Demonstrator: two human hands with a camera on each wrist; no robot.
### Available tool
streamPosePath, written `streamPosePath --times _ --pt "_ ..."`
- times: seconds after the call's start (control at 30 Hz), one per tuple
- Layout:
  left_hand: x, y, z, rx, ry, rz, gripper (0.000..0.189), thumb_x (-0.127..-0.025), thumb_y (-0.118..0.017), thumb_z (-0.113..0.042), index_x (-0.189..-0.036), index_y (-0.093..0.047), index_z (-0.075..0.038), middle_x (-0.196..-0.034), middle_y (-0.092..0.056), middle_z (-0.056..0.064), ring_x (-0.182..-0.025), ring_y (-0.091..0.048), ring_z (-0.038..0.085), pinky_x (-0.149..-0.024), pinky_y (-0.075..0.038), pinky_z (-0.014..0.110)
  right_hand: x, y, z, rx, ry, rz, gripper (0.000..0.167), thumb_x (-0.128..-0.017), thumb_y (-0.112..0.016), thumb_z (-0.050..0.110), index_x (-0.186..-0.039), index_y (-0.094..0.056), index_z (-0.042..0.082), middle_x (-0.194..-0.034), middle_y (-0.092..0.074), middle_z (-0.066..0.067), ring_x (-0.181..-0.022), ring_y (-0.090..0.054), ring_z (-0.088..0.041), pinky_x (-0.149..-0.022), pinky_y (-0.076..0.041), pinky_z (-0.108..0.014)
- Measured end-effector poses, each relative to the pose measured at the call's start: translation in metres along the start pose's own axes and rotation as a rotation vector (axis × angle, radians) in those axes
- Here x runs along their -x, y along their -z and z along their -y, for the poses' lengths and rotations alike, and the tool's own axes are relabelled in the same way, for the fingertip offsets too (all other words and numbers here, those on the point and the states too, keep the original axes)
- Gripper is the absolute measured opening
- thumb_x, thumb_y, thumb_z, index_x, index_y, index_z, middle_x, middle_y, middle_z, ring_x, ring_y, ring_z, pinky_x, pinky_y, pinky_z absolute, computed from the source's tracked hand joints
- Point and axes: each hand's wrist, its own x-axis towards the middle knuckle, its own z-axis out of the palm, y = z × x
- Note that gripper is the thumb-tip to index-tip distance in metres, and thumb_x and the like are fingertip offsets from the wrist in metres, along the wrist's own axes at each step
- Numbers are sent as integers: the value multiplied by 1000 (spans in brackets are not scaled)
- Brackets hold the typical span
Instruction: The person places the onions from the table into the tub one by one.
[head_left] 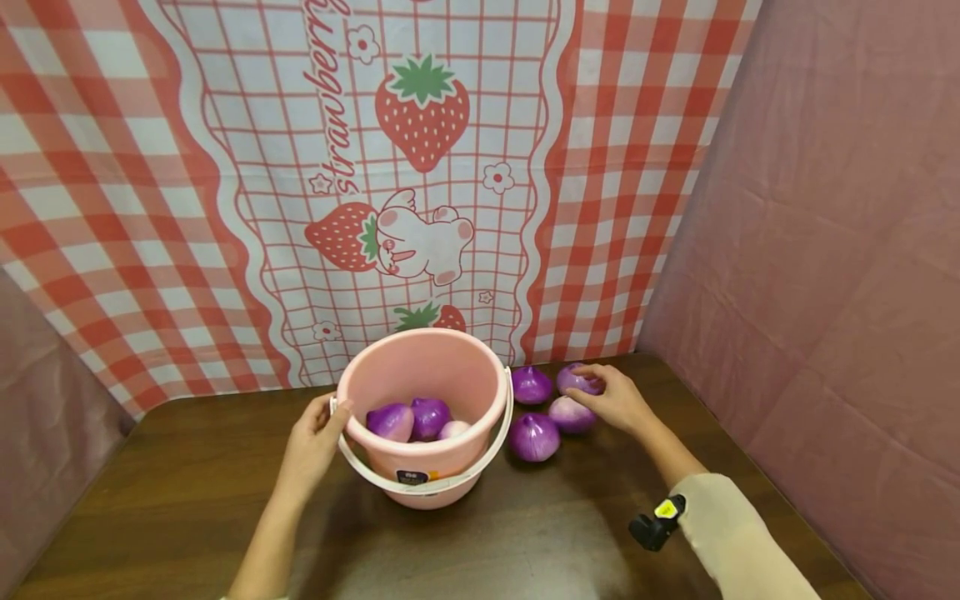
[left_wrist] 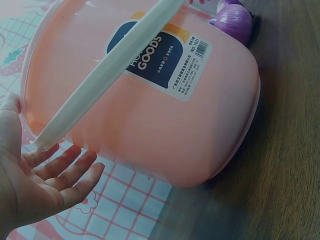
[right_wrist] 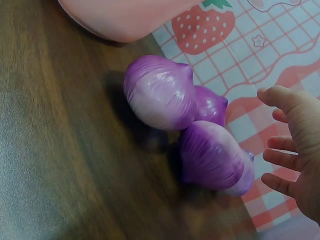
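Presently, four purple onions (head_left: 534, 437) lie clustered on the table (head_left: 525, 533), just right of the pink bucket (head_left: 427, 367). At least three more bulbs (head_left: 430, 419) sit inside the bucket, one of them largely covered by the near rim. The right hand (head_left: 615, 398) is over the far right side of the cluster, fingers spread and slightly bent, with nothing held; contact with the farthest onion cannot be determined. The left hand (head_left: 313, 442) grips the bucket's left rim, thumb over the edge and fingers spread along the outside, beneath the handle's end.

The onions are rounded, pointed at the tip and glossy, with fine lengthwise ridges shading from deep violet to near white. The bucket is smooth and round; its white handle (head_left: 491, 450) hangs across the front, partly over a dark blue label (left_wrist: 172, 82) reading "GOODS".

The table is dark brown with visible wood grain, a pale sheen at its near middle and rounded far corners. Behind it hangs a red-and-white checked cloth (head_left: 615, 167), printed with strawberries, small flowers and a white animal figure. Creased pink drapes (head_left: 832, 250) flank both sides. The right forearm wears a pale sleeve (head_left: 738, 529) and a black device (head_left: 656, 525).
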Motion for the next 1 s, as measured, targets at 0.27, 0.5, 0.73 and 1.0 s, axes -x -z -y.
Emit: streamPosePath --times 0.27,0.5,0.73,1.0 --pt "1 1 -2 9 -18 17 35 -96 -51 -19 -124 -52 2 -107 -63 20 -75 -53 -5 -65 -47 17 5 -1 -12 31 -31 8 49 -82 -70 37 -117 -62 3 -118 -62 -19 -106 -59 -35 -88 -48 -48" --pt "1 0 -1 31 -12 13 34 -96 -52 -20 -122 -52 2 -101 -65 13 -72 -54 -3 -64 -48 18 10 -6 -23 42 -38 -1 50 -82 -69 36 -117 -61 1 -114 -62 -21 -105 -57 -35 -89 -46 -48" --pt "0 0 -1 81 14 13 34 -95 -53 -21 -121 -53 1 -90 -64 2 -68 -57 0 -61 -51 20 13 -12 -31 49 -36 -12 50 -81 -71 35 -116 -61 1 -114 -62 -22 -107 -55 -36 -90 -45 -50" --pt "0 -1 1 63 5 2 33 -95 -52 -20 -120 -54 1 -95 -65 9 -70 -57 -1 -63 -51 19 16 -17 -34 32 -60 -7 52 -81 -70 35 -119 -59 1 -114 -60 -22 -105 -55 -35 -87 -45 -48"
